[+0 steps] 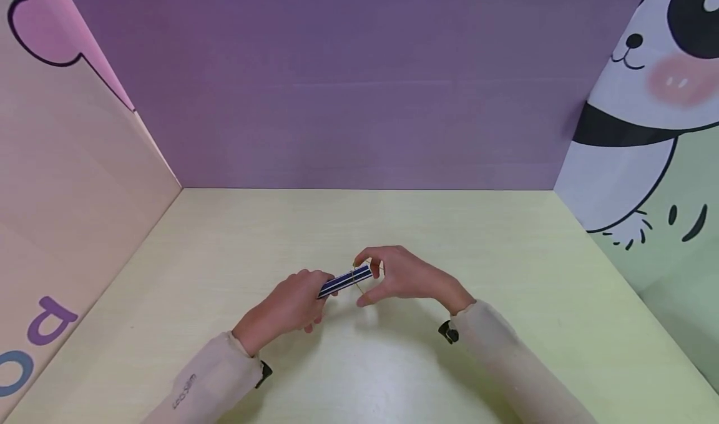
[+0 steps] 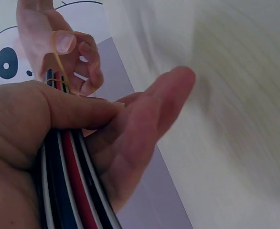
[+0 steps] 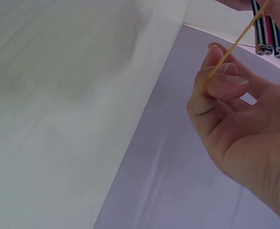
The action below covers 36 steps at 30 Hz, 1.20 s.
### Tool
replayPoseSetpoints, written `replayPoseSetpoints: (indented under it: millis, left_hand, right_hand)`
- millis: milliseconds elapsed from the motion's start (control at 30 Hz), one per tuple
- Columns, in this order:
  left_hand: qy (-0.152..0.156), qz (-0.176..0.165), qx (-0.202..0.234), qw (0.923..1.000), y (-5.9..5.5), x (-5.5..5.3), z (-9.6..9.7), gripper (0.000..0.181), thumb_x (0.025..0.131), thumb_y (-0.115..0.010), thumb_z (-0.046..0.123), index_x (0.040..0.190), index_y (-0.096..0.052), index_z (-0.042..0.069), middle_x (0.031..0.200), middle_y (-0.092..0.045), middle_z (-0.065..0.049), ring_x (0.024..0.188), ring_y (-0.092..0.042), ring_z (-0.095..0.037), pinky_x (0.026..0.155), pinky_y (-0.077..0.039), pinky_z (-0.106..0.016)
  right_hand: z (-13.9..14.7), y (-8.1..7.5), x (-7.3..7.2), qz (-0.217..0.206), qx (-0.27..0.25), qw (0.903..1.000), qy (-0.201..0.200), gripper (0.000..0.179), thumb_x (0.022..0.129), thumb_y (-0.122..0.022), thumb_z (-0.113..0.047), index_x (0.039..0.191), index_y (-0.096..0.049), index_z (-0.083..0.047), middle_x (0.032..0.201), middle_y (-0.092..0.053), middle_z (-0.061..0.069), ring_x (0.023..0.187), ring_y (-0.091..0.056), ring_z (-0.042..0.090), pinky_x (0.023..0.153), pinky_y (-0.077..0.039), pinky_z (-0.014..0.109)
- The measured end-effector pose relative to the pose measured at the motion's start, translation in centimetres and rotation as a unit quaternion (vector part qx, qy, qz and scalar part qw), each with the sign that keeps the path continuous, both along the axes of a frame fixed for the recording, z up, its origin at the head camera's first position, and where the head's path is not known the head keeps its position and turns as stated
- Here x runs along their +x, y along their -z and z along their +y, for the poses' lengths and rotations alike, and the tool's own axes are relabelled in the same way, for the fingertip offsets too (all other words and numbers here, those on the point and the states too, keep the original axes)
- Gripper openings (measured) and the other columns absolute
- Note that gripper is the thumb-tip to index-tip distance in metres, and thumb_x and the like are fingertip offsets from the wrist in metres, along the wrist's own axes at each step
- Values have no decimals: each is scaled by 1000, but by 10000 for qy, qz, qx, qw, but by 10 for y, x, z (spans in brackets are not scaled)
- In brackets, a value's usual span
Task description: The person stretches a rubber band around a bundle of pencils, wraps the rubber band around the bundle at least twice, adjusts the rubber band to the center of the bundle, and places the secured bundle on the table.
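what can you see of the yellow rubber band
The rubber band is a thin, smooth yellow-orange strand that looks elastic. Part of it crosses the bundle of striped pencils near one end, and another part is stretched taut out to the digits of the right hand, clear of the tabletop. How many turns it makes around the pencils cannot be told.

On the left wall (image 1: 90, 199), a purple letter (image 1: 66, 315) is lying tilted, resembling a d or an a; below it a blue o (image 1: 28, 369) is running off the head view's edge. Dark lettering (image 1: 184, 391) is marking the left sleeve (image 1: 216, 377), too small for sure reading.
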State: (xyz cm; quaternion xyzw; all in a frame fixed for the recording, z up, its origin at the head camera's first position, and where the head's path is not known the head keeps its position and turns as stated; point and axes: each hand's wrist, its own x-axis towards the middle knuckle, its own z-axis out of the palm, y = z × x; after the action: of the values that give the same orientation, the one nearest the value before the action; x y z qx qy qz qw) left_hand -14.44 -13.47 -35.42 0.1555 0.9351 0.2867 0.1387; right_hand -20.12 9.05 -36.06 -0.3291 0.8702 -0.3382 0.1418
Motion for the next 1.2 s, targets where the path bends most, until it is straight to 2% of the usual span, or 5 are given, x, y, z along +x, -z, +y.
replayPoseSetpoints:
  millis: [233, 500, 900, 1100, 1200]
  left_hand:
    - [-217, -79, -637, 9977, -1, 1, 4, 14, 93, -64, -1, 106, -65, 3, 65, -58, -7, 44, -58, -18, 45, -45, -28]
    - [-236, 655, -1442, 9871, 6, 2, 7, 6, 89, -66, -1, 93, -64, 3, 72, -53, -5, 62, -50, -21, 52, -41, -31]
    - [-280, 527, -1356, 9890, 10, -1, 7, 6, 89, -66, -2, 91, -62, 3, 72, -53, -6, 58, -50, -21, 48, -40, -29]
    - [-432, 296, -1064, 9929, 9, -6, 2, 6, 89, -62, -3, 90, -59, 3, 73, -53, -9, 47, -53, -19, 45, -41, -28]
    - [-445, 412, -1068, 9924, 9, -7, -2, 8, 88, -62, -4, 88, -59, 3, 72, -52, -8, 48, -53, -20, 45, -41, -28]
  right_hand:
    - [3, 1, -2, 108, 125, 9998, 146, 62, 72, -88, -42, 124, -64, -19, 92, -62, 7, 68, -47, 15, 59, -41, 28]
    - [-3, -3, 7, 716, 758, 9943, 211, 71, 75, -84, -49, 133, -62, -14, 92, -58, 2, 85, -52, 14, 71, -46, 30]
    - [-29, -13, 40, 2276, 1783, 9572, 106, 36, 81, -80, -34, 103, -66, -10, 82, -54, -4, 64, -50, 11, 55, -45, 25]
    - [-35, -11, 49, 2814, 2075, 9369, 83, 44, 80, -82, -37, 106, -60, -7, 81, -50, -2, 60, -45, 11, 48, -39, 21]
    - [-35, -12, 49, 2717, 2039, 9405, 14, 48, 81, -80, -33, 113, -58, -5, 86, -53, 0, 63, -48, 12, 51, -43, 23]
